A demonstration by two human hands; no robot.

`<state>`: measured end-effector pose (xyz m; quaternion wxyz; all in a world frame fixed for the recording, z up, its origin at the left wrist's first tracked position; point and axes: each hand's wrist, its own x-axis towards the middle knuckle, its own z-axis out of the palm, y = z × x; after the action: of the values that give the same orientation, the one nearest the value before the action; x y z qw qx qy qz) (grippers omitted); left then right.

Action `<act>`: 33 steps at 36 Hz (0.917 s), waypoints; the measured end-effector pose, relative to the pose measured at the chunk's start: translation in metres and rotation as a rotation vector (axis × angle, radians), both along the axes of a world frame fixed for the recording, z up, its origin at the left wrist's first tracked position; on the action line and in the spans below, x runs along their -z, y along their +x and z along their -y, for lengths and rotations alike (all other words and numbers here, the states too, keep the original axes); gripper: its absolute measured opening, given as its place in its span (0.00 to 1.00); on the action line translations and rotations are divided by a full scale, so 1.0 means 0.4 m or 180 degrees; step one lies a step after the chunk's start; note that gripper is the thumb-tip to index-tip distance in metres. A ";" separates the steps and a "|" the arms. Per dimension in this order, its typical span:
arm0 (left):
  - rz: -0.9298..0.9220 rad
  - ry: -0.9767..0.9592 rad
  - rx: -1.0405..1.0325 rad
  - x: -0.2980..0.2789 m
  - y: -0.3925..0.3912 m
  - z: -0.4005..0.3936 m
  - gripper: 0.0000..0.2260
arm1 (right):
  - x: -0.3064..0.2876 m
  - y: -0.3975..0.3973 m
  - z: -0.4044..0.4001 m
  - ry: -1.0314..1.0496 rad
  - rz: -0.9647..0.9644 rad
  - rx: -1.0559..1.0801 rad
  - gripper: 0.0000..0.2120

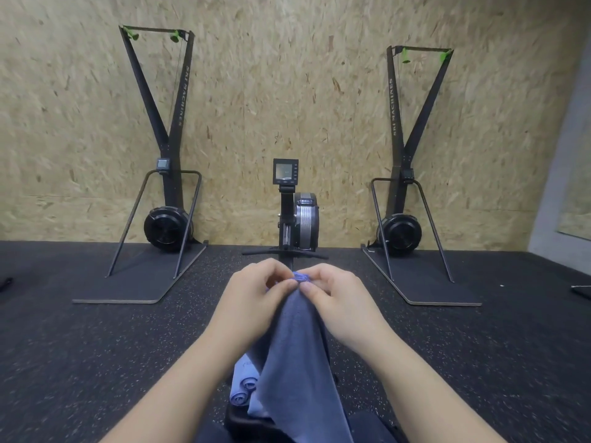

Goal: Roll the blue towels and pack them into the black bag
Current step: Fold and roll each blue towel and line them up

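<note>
Head view: speckled black rubber floor [96,346] meets a chipboard wall [271,91] (two ski machines, one rower). Both hands, left hand [256,298] and right hand [335,298], pinch the blue towel [294,362] with curled fingers [284,286] above rolled towels [243,388].

One head-worn wide-angle view only, so no overlap is given. The scene is looked at forward and slightly down from a low position. Both hands, left hand [256,295] and right hand [335,295], are seen close at lower centre. The rowing machine [295,215] is faced straight on, farther off, with the chipboard wall [287,75] behind. Edges are bent by the lens.
</note>
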<state>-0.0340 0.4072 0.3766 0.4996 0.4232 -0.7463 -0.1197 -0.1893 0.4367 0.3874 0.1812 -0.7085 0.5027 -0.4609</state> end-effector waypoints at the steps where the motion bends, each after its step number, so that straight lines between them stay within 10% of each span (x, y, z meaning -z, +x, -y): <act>1: 0.0051 0.0008 0.0023 0.004 -0.002 0.001 0.12 | 0.002 -0.003 0.002 -0.0009 -0.0014 0.0066 0.07; 33: 0.1794 -0.0806 0.0307 0.069 0.060 0.048 0.21 | 0.030 -0.135 0.044 -0.0286 0.0211 0.0904 0.10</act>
<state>-0.0100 0.3878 0.3489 0.3155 0.3383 -0.8836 0.0725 -0.2433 0.4192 0.3752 0.0988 -0.6222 0.5704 -0.5270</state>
